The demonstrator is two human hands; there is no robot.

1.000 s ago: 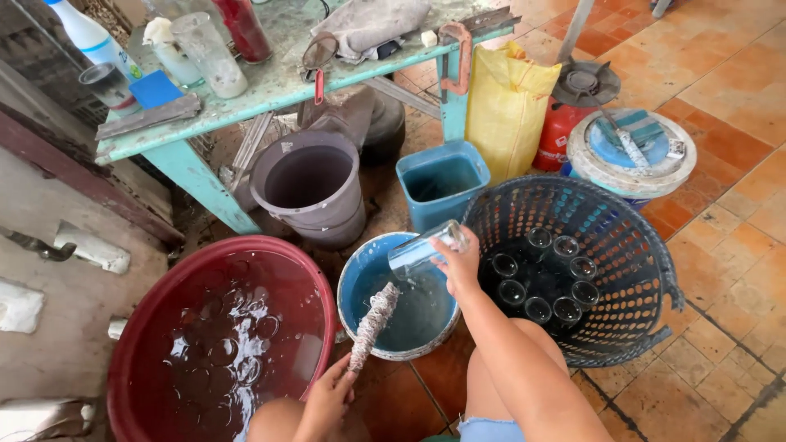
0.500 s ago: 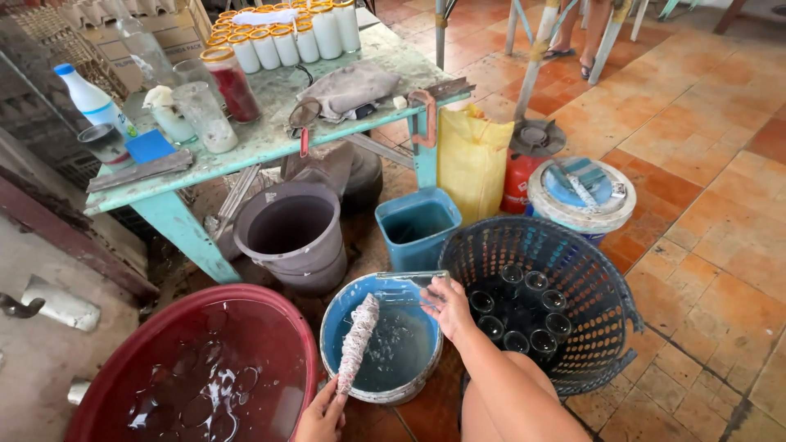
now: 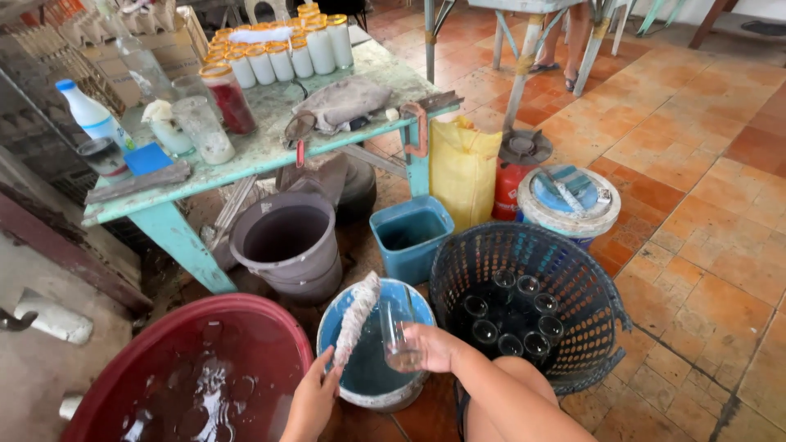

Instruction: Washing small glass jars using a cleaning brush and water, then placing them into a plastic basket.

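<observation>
The right hand (image 3: 432,348) is clamped around a clear drinking glass (image 3: 399,326), held upright over the blue wash bucket (image 3: 340,327); the left hand (image 3: 315,401) is closed on the lower end of a long white bottle brush (image 3: 359,317), which leans up toward 12 o'clock across the bucket's rim, just beside the glass. Risk, as judged: the glass looks wet and is gripped low, so a slip could drop it onto the bucket rim or the tiled floor (image 3: 704,188) and break it — soapy fingers would be the cause. A second risk: forcing the brush in at an angle could lever the glass out of the grip. Count: one glass in hand; about eight like glasses standing mouth-up in the dark woven basket (image 3: 524,245) at 3 o'clock of the bucket, the exact figure uncertain in shadow. One red basin (image 3: 246,315) of water at 8 o'clock, one grey bucket (image 3: 286,245) at 11 o'clock, one small blue tub (image 3: 411,237) at 12 o'clock. On the tabletop (image 3: 270,147), roughly a dozen orange-lidded jars (image 3: 282,49) in rows — rear ones overlap, so no firm count.
</observation>
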